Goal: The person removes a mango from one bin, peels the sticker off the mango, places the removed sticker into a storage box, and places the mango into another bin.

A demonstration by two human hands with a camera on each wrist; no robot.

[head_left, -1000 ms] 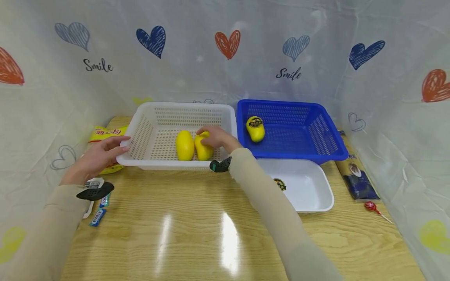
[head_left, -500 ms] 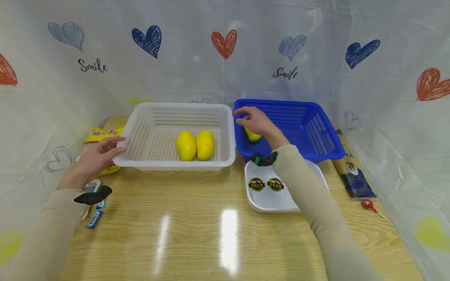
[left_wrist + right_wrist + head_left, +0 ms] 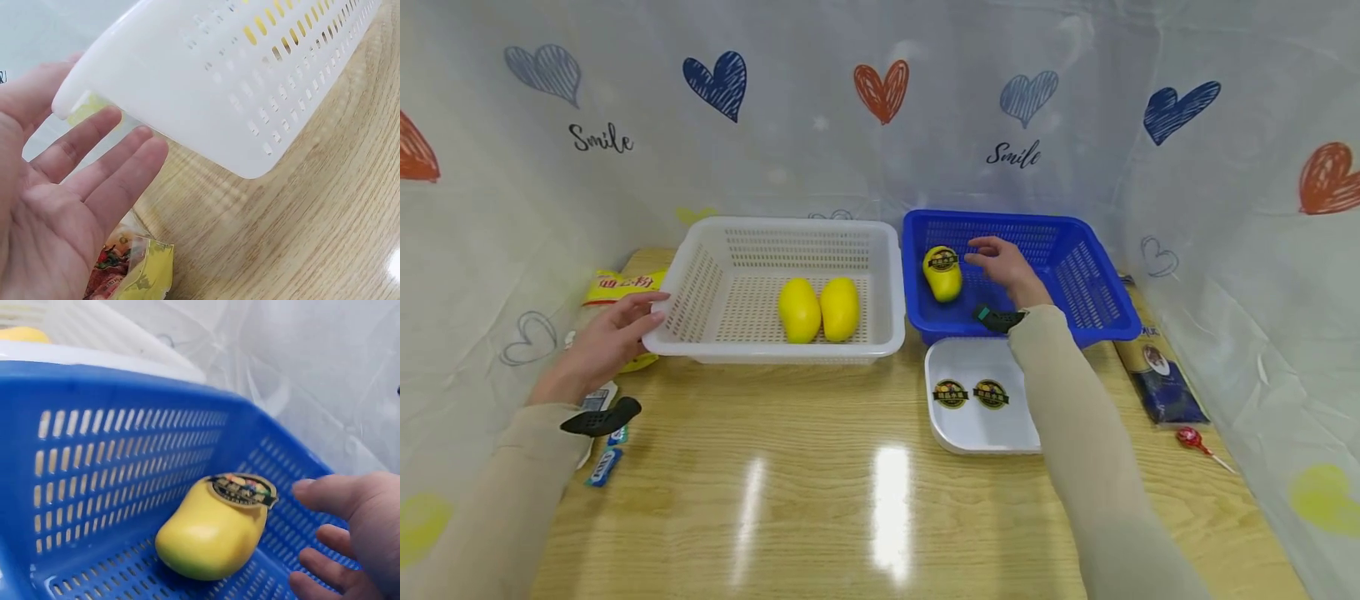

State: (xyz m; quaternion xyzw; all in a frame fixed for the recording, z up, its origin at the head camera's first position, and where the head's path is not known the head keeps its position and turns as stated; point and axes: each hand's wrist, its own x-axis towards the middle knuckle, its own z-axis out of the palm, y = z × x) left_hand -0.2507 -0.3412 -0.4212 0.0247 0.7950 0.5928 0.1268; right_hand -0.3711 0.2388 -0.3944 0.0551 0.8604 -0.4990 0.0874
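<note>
My left hand (image 3: 602, 337) touches the left rim of the white basket (image 3: 775, 353), relaxed fingers (image 3: 119, 169) extended at the underside of its corner. Two plain yellow mangoes (image 3: 800, 310) lie side by side in that basket. To the right, in the blue basket (image 3: 1015, 312), sits another mango (image 3: 945, 283) bearing a black and gold label (image 3: 244, 489). Just right of this fruit is my right hand (image 3: 1009, 271), holding nothing. Its fingers (image 3: 334, 565) are loosely spread, apart from the labelled mango in the right wrist view.
A white tray (image 3: 985, 433) with two round labels (image 3: 951, 394) stands before the blue basket, partly behind my right sleeve. At left are a yellow packet (image 3: 617, 287) and small blue wrappers (image 3: 604, 467). A dark blue packet (image 3: 1172, 392) and a red lollipop (image 3: 1190, 437) lie at right.
My right hand has left the right mango in the white basket, crossed over the blue basket and moved to the right of the labelled mango. The left hand stays at the rim.
</note>
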